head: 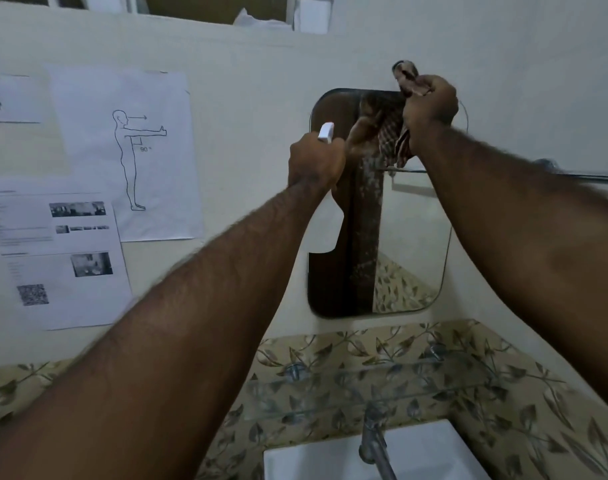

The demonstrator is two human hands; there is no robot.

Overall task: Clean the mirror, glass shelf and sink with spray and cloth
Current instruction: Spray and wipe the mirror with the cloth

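A rounded wall mirror [413,244] hangs above the sink, wet with spray droplets down its middle. My left hand [314,164] grips a white spray bottle [325,226] in front of the mirror's left side, nozzle at the top. My right hand [430,105] holds a brown checked cloth [408,77] bunched against the mirror's top right corner. Below the mirror is a glass shelf [330,393] on metal brackets. The white sink [427,452] shows at the bottom edge, behind a metal tap [373,441].
Printed paper sheets [122,150] are taped to the cream wall at the left. Leaf-patterned tiles [538,427] surround the shelf and sink. A metal towel rail [590,174] runs along the wall at the right.
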